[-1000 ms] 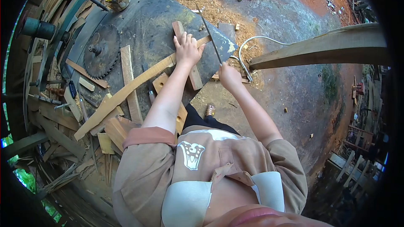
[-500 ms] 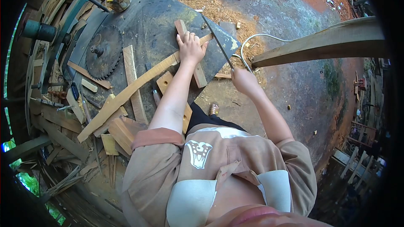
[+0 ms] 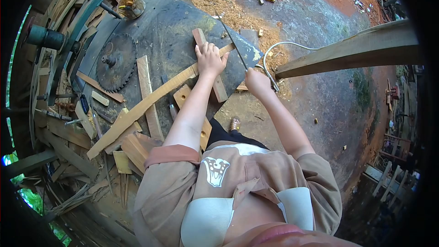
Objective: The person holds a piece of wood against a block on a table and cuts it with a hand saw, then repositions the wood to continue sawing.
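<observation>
The right hand (image 3: 257, 82) is nearest, off the table's near right edge, with its fingers closed around the handle of a thin saw (image 3: 233, 41). The blade runs up and left from that hand to the end of the long wood strip (image 3: 151, 98). The left hand (image 3: 210, 59) lies flat and spread, pressing the strip onto a short wood block (image 3: 211, 66). The strip stretches down and left across the dark table (image 3: 169, 23). Farther right is bare ground with sawdust (image 3: 238, 13), so there is open room there

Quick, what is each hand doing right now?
Left hand: open, pressing flat on the long wooden strip.
Right hand: closed around the thin saw blade.
</observation>
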Demonstrator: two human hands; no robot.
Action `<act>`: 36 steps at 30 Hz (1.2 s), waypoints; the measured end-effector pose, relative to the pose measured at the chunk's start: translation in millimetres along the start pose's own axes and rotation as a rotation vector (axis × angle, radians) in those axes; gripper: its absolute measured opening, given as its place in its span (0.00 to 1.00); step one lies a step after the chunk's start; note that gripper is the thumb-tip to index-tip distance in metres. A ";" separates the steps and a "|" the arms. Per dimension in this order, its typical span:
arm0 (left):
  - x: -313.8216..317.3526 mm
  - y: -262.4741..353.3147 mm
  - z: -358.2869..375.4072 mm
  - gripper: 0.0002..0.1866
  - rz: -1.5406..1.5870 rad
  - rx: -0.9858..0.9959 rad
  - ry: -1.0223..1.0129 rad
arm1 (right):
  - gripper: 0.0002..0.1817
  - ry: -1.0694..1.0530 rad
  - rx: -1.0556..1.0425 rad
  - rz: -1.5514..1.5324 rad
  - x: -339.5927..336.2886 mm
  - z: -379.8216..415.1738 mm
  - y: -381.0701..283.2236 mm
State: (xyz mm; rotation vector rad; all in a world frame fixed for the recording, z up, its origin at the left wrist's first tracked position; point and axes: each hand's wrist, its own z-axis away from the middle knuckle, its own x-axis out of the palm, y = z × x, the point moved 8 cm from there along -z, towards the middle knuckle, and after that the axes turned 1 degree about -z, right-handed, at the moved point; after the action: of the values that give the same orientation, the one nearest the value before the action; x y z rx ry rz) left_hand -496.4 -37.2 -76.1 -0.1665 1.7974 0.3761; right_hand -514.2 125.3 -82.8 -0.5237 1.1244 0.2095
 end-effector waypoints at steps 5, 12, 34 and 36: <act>-0.4 -0.1 0.2 0.25 -0.004 -0.001 0.017 | 0.12 0.006 -0.027 -0.034 2.0 54.9 20.0; -2.9 1.3 -0.1 0.25 -0.012 0.003 -0.013 | 0.13 -0.096 0.029 -0.022 -7.2 74.1 28.3; -3.5 1.3 -0.5 0.23 -0.003 0.008 0.004 | 0.15 -0.081 -0.003 -0.053 3.1 60.0 28.5; -4.2 1.3 -0.9 0.23 -0.005 0.008 -0.001 | 0.15 -0.107 0.020 -0.048 -1.5 78.0 34.0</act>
State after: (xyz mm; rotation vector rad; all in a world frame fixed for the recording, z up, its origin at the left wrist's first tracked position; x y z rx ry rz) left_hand -496.5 -36.7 -71.6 -0.1655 1.7973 0.3652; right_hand -466.4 193.6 -65.9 -0.5155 1.0083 0.1826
